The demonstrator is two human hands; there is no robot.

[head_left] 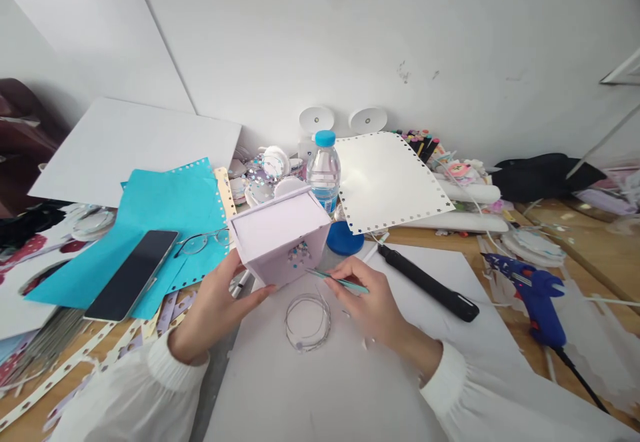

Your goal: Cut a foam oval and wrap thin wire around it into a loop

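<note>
My left hand (pixel 220 305) grips the lower left edge of a pale lilac paper box (pixel 277 235) tilted on its side, thumb against its front face. My right hand (pixel 367 299) pinches thin teal tweezers (pixel 336 279) whose tip points at a small cluster of coloured sequins (pixel 299 253) on the box's front. Just below the box, between my hands, a coil of thin silver wire (pixel 307 322) lies on a white sheet (pixel 325 389).
A black phone (pixel 133 274) and glasses (pixel 200 241) lie on turquoise paper (pixel 165 209) at left. A water bottle (pixel 324 172), a blue lid (pixel 345 237) and white punched-edge paper (pixel 385 182) stand behind. A black pen-like tool (pixel 427 282) and a blue glue gun (pixel 535 295) lie right.
</note>
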